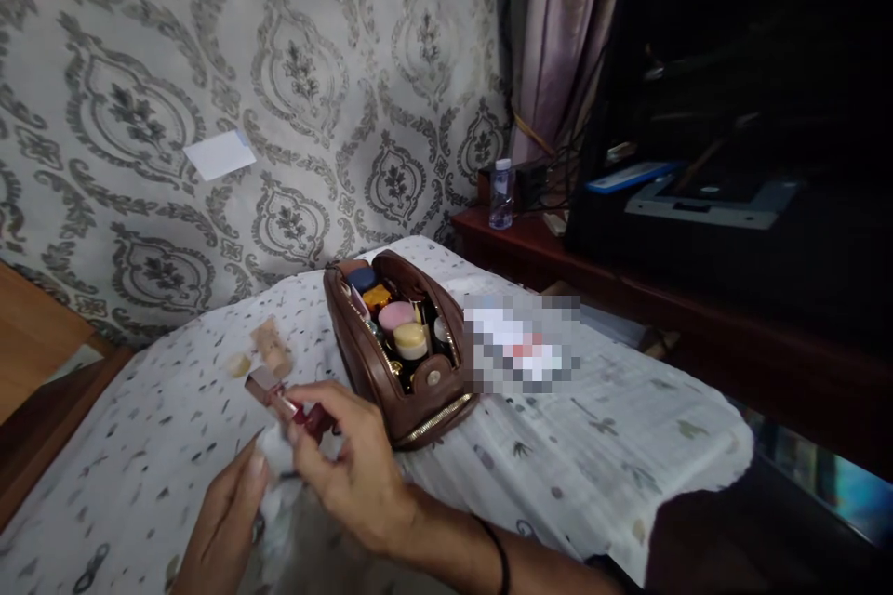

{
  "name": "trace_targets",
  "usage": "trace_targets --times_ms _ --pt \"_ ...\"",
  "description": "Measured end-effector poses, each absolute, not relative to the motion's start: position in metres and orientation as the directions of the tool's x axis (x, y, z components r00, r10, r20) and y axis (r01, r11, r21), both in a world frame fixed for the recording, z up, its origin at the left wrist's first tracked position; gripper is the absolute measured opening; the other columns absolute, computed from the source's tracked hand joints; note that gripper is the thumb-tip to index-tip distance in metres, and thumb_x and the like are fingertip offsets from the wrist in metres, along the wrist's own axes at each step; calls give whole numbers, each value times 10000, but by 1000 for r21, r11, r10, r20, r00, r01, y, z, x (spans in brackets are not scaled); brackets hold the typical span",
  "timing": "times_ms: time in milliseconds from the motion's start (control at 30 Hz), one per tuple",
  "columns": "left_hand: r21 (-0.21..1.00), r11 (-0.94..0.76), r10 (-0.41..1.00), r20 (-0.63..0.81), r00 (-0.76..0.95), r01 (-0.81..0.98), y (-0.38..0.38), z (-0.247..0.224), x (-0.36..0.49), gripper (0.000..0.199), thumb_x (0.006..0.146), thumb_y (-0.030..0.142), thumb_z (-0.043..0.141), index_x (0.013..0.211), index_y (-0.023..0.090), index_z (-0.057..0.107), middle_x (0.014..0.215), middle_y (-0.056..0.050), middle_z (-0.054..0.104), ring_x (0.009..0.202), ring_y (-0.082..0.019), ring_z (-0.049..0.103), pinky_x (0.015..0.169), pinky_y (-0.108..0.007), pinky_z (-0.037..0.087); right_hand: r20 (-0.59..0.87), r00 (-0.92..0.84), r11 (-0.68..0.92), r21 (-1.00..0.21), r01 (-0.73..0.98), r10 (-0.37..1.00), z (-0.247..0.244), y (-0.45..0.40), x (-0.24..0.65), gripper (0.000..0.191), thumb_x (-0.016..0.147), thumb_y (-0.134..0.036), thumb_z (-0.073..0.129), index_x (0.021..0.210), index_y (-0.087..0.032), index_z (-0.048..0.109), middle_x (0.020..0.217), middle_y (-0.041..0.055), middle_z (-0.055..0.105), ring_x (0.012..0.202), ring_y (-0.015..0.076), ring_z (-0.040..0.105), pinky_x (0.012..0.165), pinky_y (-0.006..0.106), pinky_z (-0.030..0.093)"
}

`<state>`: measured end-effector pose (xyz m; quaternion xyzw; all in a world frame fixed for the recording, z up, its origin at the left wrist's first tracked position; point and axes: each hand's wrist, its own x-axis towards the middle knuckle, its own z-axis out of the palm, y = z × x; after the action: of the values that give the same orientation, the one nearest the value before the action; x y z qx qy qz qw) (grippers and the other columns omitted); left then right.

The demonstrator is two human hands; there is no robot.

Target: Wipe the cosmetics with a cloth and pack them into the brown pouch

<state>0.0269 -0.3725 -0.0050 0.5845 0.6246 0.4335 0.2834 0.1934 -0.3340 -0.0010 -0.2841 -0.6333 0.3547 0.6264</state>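
Left of centre, low in the frame, we worked with both hands over a white patterned cloth (593, 446). Our right hand (359, 465) pinched a small glossy item (281, 404), dark red with a squarish, paler end, between thumb and fingers; the squarish end pointed to the upper left. A dark band (497, 556) circled our right wrist at the bottom of the frame. Our left hand (227, 516), at lower left, had its thumb against a crumpled white wad (276, 454); blur hid the fingertips, so we could not tell how tightly they closed.

Just above the glossy item lay a beige tube (272, 349), a pale round piece (238, 364) beside it. At centre, near our right hand, a brown bag (353, 344) sat unzipped. Inside we noted a blue item (362, 279), an orange one (377, 298), a pink round container (396, 315) and a yellow-topped one (410, 340). A pixelated patch right of the bag hid its contents from us.

Upper centre-right, a clear bottle (500, 195) stood upright on a reddish surface (469, 228), below a mauve curtain (551, 28). Upper left, a white card (220, 155) showed against patterned wallpaper (299, 74).
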Motion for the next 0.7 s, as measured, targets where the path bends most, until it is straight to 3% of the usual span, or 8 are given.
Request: trace_targets --times_ms 100,167,233,300,367,467,700 --pt "843 -168 983 180 26 510 -361 16 57 533 901 617 540 1101 166 740 950 -65 781 883 -238 732 862 -294 603 576 46 577 -808 -122 816 18 -339 230 260 885 -226 584 1130 -194 665 887 31 726 732 139 646 668 243 540" --pt "826 -214 970 114 217 522 -356 30 83 517 950 546 509 1280 175 655 998 -67 777 789 -196 728 745 -256 611 561 104 571 -808 -144 821 29 -341 261 238 931 -269 593 1156 -208 643 990 54 745 789 144 681 702 258 563" --pt "842 -262 920 70 385 471 -352 41 110 566 971 493 497 1450 193 500 1101 -86 765 853 -190 744 733 -240 612 552 175 570 -818 -79 816 37 -341 292 186 932 -261 628 1112 -220 649 1069 60 751 861 150 708 746 266 584" --pt "843 -294 883 59 465 450 -347 47 132 635 973 434 518 1537 190 359 1244 -120 717 1034 -210 727 829 -272 614 557 205 559 -827 54 805 43 -341 321 162 927 -270 654 1079 -220 677 1047 55 763 885 162 723 761 271 595" --pt "832 -340 841 61 538 438 -343 46 146 613 976 394 521 1534 201 355 1297 -131 692 1106 -219 708 872 -299 612 562 181 529 -824 202 807 47 -340 343 147 923 -297 671 1045 -221 704 1010 53 769 876 172 732 771 279 605" --pt "785 -435 778 81 623 441 -339 34 153 517 986 325 494 1484 207 420 1226 -126 729 1019 -220 741 854 -320 622 572 140 500 -792 350 808 51 -337 367 176 907 -326 699 1059 -239 713 1008 52 766 844 174 736 731 266 613" --pt "597 -676 690 307 655 433 -340 -11 146 606 967 263 460 1543 183 287 1151 -138 756 940 -244 764 799 -354 636 535 -175 544 -680 491 826 72 -316 383 116 929 -352 662 975 -257 711 836 30 760 727 170 725 592 253 583"
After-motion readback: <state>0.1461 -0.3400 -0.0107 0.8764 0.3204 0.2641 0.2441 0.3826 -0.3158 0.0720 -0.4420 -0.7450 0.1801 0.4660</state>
